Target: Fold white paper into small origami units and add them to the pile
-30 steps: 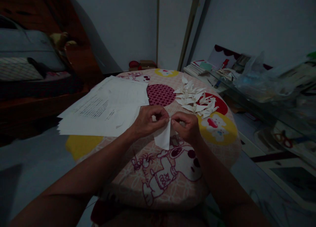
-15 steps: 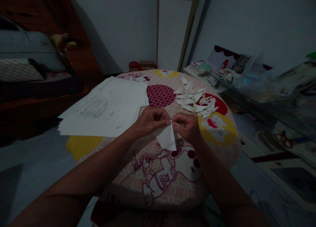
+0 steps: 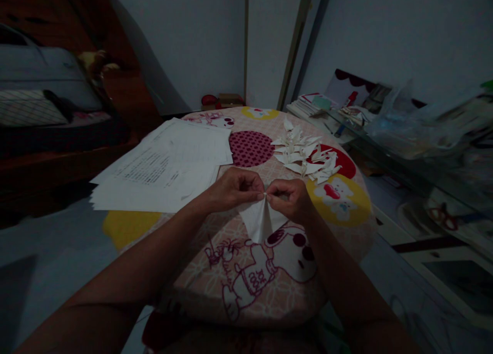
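Observation:
Between my two hands, over the near half of the table, is a piece of white folded paper (image 3: 260, 223). My left hand (image 3: 239, 189) pinches its top edge from the left, thumb and forefinger pressed together. From the right, my right hand (image 3: 288, 197) pinches the same top edge, its fingertips almost touching the left ones. The paper hangs below the fingers and fans out in creased flaps to both sides. Part of it is hidden behind the fingers. Beyond my right hand lies a cluster of several folded white paper cranes (image 3: 304, 153).
A stack of printed sheets (image 3: 165, 164) covers the table's left side. The round table wears a patterned cloth (image 3: 208, 292). At the right stands a glass-topped stand (image 3: 389, 164) with a plastic bag (image 3: 404, 123) and books (image 3: 308, 105). A wooden bench (image 3: 127, 94) is at the left.
The paper has spread from a narrow folded shape into wider flaps, with one now showing under my right hand. Both hands stay nearly in place, still pinching its top.

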The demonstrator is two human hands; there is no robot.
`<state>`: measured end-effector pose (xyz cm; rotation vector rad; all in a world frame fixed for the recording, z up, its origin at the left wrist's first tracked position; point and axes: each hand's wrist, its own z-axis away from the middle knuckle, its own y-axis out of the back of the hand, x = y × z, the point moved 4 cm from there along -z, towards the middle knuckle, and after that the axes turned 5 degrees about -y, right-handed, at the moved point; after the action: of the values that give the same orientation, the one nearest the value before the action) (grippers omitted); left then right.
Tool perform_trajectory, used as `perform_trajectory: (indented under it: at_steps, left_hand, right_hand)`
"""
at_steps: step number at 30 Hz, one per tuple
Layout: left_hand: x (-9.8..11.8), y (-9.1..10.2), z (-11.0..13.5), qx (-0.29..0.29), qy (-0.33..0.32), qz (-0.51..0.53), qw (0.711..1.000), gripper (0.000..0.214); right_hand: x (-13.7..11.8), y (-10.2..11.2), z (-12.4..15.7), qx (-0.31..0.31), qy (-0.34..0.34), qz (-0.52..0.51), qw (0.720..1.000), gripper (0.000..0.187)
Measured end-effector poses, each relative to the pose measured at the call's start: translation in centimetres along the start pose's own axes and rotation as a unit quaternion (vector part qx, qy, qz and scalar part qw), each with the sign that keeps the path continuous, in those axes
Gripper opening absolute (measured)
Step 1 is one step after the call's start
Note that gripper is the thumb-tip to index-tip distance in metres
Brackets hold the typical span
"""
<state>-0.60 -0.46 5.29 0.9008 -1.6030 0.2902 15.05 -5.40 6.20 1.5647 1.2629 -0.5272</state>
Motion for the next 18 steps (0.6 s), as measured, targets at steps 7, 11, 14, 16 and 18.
perform_trajectory:
  at_steps: [7, 11, 14, 16, 18]
  left_hand:
    - [-0.6, 0.1, -0.2, 0.012, 0.018, 0.014, 1.000, 0.021]
    - [-0.8, -0.1, -0.2, 0.013, 0.039, 0.006, 0.999, 0.022]
    - [-0.8, -0.1, -0.2, 0.025, 0.037, -0.015, 0.999, 0.019]
    - [-0.7, -0.1, -0.1, 0.031, 0.028, -0.028, 0.999, 0.017]
    - [-0.5, -0.1, -0.1, 0.036, 0.013, -0.051, 0.998, 0.016]
  right_hand:
    - [0.5, -0.2, 0.1, -0.005, -0.013, 0.007, 1.000, 0.016]
    - [0.7, -0.4, 0.2, -0.033, -0.027, 0.005, 0.999, 0.016]
    - [0.9, -0.4, 0.3, -0.046, -0.044, -0.002, 0.998, 0.018]
    - [1.0, -0.5, 0.3, -0.053, -0.053, -0.011, 0.997, 0.019]
    - [1.1, -0.5, 0.3, -0.055, -0.054, -0.020, 0.997, 0.016]
